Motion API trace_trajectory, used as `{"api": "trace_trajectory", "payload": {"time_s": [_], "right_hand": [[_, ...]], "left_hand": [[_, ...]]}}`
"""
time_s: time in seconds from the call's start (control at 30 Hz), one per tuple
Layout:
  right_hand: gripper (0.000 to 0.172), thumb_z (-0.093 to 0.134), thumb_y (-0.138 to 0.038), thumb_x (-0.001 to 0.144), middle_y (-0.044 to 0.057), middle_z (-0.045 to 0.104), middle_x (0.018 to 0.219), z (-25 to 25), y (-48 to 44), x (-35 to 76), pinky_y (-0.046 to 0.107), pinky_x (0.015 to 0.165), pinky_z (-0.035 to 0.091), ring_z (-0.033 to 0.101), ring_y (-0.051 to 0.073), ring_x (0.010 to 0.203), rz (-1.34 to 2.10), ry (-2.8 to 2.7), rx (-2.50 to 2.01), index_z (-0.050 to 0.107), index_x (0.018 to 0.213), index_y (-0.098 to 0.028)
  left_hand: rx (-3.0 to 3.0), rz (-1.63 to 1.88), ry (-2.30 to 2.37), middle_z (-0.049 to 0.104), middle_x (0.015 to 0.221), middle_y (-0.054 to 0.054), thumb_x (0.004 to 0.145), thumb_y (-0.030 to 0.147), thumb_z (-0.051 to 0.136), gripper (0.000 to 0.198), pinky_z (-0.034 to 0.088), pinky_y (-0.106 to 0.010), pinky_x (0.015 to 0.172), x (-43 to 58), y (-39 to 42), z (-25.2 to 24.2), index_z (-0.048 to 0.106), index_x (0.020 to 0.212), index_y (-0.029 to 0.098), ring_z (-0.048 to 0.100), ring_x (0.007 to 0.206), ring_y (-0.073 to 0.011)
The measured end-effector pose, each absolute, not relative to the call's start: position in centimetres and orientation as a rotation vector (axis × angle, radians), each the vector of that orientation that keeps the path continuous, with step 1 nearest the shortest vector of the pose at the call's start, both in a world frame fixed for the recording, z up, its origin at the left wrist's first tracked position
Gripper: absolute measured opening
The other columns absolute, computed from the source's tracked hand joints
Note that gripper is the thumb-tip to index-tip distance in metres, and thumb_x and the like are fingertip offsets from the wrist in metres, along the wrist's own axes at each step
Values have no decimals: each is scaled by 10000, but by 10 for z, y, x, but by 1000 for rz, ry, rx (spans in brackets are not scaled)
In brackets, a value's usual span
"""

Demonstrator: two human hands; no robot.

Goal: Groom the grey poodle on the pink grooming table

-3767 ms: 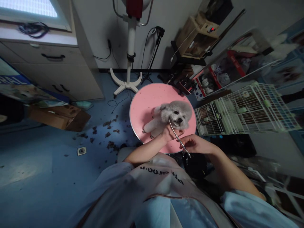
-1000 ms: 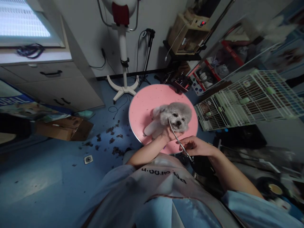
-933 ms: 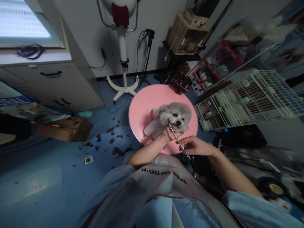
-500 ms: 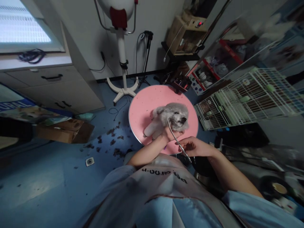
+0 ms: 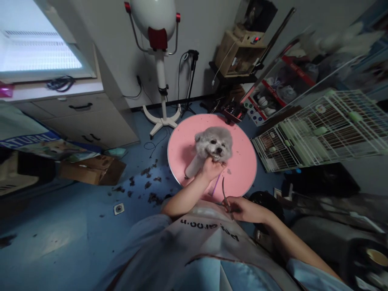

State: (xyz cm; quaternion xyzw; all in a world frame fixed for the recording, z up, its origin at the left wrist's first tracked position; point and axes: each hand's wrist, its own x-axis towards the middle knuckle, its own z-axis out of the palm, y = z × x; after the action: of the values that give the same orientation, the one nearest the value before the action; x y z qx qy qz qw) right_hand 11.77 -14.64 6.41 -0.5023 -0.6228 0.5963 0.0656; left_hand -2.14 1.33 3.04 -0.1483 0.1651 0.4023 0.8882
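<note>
A fluffy grey dog point(image 5: 213, 139) sits on a round pink grooming table point(image 5: 242, 139), its head turned up towards me. My left hand point(image 5: 211, 169) is under its chin, fingers curled into the fur and holding the muzzle. Close to my apron, at the table's near edge, my right hand point(image 5: 245, 210) grips a pair of curved scissors point(image 5: 224, 189), blades pointing up and away from the dog. The finger loops are partly hidden by the hand. A thin purple strip point(image 5: 216, 184) lies on the table beside my left wrist.
A white stand dryer point(image 5: 160, 72) stands behind the table. To the right is a wire cage point(image 5: 321, 131); a cabinet point(image 5: 118, 117) and a cardboard box point(image 5: 91, 169) are at the left. Hair clumps point(image 5: 154, 198) litter the blue floor.
My right hand has drawn the scissors back from the dog's face, down towards my apron. The dog's head has turned from facing right to face me, with my left hand still at its chin.
</note>
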Motion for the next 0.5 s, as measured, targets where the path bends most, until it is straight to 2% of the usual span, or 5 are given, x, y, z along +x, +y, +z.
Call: {"api": "trace_trajectory", "payload": {"time_s": [0.1, 0.17, 0.23, 0.33, 0.5], "right_hand": [[316, 670, -429, 877, 59, 640, 934, 92, -137, 107, 271, 755, 504, 608, 147, 841, 2077, -1741, -1302, 597, 982, -140], [389, 661, -488, 886, 74, 651, 958, 108, -126, 101, 262, 762, 504, 623, 141, 850, 2227, -1697, -1216, 612, 1021, -127], [419, 680, -503, 872, 80, 662, 960, 118, -116, 97, 258, 770, 508, 635, 137, 845, 2312, -1698, -1174, 630, 1029, -117], [455, 713, -504, 843, 60, 661, 932, 121, -105, 96, 257, 753, 528, 650, 126, 788, 2336, -1665, -1176, 645, 1079, -121], [544, 802, -415, 763, -21, 600, 794, 114, -96, 100, 187, 611, 507, 590, 74, 643, 2168, -1627, -1247, 641, 1206, -142]], "left_hand": [[-334, 790, 306, 637, 760, -69, 960, 171, 423, 284, 502, -297, 743, -20, 6, 37, 583, 726, 155, 611, 751, -159], [-343, 777, 285, 609, 700, -55, 968, 189, 415, 319, 501, -294, 724, -23, -1, 39, 550, 680, 161, 607, 737, -161], [-357, 767, 286, 606, 694, -54, 975, 204, 398, 339, 497, -297, 706, -27, -7, 40, 539, 670, 164, 608, 735, -168], [-386, 751, 284, 654, 804, -69, 976, 218, 399, 306, 482, -299, 681, -30, -12, 43, 596, 748, 163, 618, 766, -180], [-397, 736, 222, 693, 907, -76, 984, 221, 393, 288, 473, -315, 738, -32, -12, 44, 671, 922, 177, 624, 811, -186]]}}
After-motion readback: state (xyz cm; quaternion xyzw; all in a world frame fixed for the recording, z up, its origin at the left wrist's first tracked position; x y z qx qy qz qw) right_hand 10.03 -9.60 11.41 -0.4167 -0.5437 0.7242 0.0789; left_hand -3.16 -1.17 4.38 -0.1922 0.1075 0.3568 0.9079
